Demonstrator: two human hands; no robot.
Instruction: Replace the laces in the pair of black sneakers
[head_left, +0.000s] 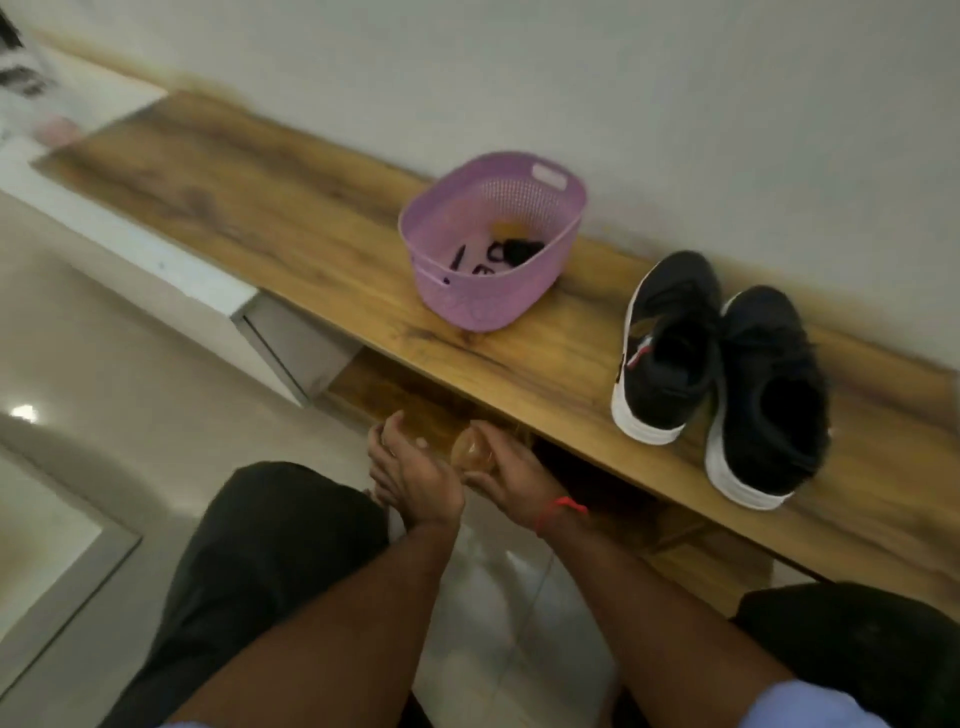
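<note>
Black sneakers (722, 374), white-soled, stand as a pair on the wooden desk (291, 208) at about three o'clock of the view, heels toward us, sides touching. At twelve o'clock from our hands sits a lilac mesh basket (491, 239) with dark laces (511, 249) coiled in its bottom; whether these are the new set we cannot tell. Risk as we judge it: nothing is in hand yet, and the shoes sit near the desk's front edge, so a careless reach could knock one to the floor; the blur also hides whether the old laces are out, and pulling at a knotted lace could drag the shoe along. Our left hand (410, 467) hangs below the desk edge at six o'clock of the basket, fingers loosely spread and holding nothing. Our right hand (506, 467), a red thread at its wrist, lies just beside it with fingers lightly curled, nothing gripped that we can make out.
</note>
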